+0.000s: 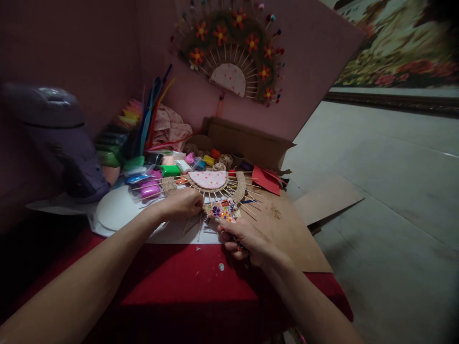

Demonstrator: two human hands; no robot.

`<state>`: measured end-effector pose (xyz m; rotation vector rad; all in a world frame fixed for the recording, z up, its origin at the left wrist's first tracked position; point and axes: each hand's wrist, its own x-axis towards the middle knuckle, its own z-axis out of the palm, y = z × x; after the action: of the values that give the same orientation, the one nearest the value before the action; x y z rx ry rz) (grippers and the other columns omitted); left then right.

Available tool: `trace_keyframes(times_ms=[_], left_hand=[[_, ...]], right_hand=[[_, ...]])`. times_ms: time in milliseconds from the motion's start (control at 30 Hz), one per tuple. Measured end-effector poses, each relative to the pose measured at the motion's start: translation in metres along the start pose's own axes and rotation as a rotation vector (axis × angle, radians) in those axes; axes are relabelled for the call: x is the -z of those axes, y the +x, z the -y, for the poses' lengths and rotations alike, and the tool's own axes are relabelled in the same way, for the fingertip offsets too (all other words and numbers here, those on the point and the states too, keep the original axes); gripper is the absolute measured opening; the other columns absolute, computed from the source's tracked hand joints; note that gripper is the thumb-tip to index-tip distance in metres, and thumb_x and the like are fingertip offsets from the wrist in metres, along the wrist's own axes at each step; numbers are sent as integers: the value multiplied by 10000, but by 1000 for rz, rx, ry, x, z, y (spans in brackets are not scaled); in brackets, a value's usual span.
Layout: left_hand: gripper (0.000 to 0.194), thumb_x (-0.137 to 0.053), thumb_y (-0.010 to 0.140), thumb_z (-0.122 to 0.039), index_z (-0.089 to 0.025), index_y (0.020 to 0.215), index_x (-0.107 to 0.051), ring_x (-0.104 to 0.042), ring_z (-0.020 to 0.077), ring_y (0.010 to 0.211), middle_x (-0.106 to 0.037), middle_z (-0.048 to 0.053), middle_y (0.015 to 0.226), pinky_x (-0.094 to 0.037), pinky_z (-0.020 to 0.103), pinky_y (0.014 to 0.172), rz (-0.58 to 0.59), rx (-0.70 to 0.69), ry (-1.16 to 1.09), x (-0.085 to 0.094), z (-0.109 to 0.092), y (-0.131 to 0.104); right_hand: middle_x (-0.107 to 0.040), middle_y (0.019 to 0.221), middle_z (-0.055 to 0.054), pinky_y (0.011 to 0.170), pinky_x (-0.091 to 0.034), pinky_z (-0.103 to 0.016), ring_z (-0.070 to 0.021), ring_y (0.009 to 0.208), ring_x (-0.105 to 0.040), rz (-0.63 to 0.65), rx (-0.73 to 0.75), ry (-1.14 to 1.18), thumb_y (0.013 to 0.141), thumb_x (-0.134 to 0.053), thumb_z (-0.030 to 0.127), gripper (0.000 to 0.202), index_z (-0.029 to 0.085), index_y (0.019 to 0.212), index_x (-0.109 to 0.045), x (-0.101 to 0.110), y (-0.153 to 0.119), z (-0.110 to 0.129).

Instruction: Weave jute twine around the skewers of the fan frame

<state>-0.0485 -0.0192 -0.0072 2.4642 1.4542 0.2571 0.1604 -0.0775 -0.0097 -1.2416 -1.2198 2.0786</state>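
Note:
A half-round craft piece lies on the table, with a polka-dot half disc (pixel 208 179) at its middle and thin sticks fanning outward. Woven twine (pixel 239 188) runs across the sticks on the right side, and another twine band (pixel 168 186) on the left. My left hand (pixel 183 202) is closed at the lower sticks, its fingertips beside a floral fabric strip (pixel 221 210); what they pinch is hidden. My right hand (pixel 245 238) is closed with its thumb on the strip's lower edge. Patterned material shows between its curled fingers.
Behind the piece lie colourful clay packs (pixel 170 170), twine balls (pixel 225 160) and pipe cleaners (pixel 152 112). A purple container (pixel 64 143) and white disc (pixel 116 210) stand left. Cardboard (pixel 290 229) and red sheet (pixel 266 179) lie right. A finished fan (pixel 229 52) hangs behind.

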Motion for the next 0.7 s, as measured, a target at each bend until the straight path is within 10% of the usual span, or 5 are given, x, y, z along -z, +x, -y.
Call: trace_keyframes(times_ms=[700], left_hand=[[166,-524,705,-221,-165,719,-679,-506,131,596,-669,53,709,-293,255,539,-1,18,21,-2,2,1]], right_hand=[[-356,586,84,325,-63,-119,-1,387,-192,29,-80,156,845,-587,345,218,157,797,-489,-1,-8,3]])
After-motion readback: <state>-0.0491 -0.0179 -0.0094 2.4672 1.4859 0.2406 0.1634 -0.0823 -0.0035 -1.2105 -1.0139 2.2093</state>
